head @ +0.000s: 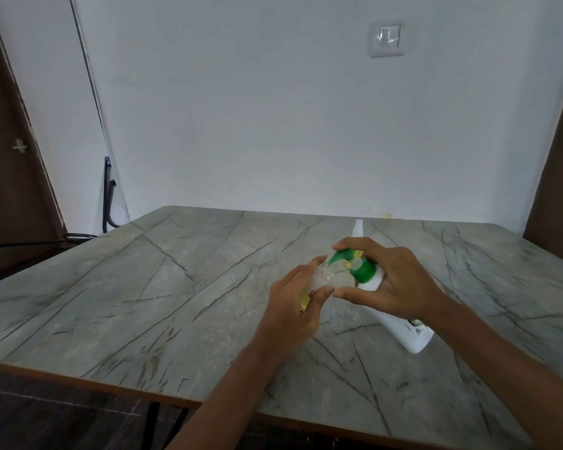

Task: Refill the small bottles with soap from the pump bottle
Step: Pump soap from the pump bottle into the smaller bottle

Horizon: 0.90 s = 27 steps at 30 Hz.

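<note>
Head view, from the left: the left hand (293, 303) has its fingers curled round a small clear bottle (319, 280), held tilted above the table (143, 287) with its open mouth right at the green nozzle (333, 258). Behind, well apart, a second small bottle (358, 228) stands upright. The right hand (394, 280) grips the pump bottle (403, 326) at its neck, forefinger curled over the pump head and thumb below. The bottle leans leftward, its base seemingly on the table. To do this well, keep the nozzle tip at the mouth, press in slow, full strokes, and hold the little bottle steady so soap does not run down its side.
</note>
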Each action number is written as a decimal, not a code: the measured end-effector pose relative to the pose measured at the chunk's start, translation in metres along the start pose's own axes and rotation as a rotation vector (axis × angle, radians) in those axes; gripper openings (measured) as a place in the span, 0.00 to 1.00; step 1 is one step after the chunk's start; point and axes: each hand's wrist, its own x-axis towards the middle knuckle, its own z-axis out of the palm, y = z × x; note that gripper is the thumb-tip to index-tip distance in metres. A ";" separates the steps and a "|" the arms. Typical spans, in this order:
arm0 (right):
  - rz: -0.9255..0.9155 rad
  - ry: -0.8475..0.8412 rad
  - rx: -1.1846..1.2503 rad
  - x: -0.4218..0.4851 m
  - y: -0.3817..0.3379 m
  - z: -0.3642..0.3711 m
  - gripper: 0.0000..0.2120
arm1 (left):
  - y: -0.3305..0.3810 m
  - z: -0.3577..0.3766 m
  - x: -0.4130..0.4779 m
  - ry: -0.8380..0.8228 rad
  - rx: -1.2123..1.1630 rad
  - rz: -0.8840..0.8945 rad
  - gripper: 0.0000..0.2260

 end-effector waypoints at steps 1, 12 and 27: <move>0.003 0.001 0.014 0.000 0.000 0.000 0.28 | 0.000 0.000 0.000 0.002 -0.001 -0.003 0.20; 0.023 0.045 0.122 0.007 -0.001 0.002 0.24 | 0.000 0.000 0.000 -0.019 0.000 0.009 0.20; 0.017 0.027 0.093 0.002 0.000 0.004 0.29 | -0.003 0.001 -0.001 -0.017 0.027 -0.025 0.20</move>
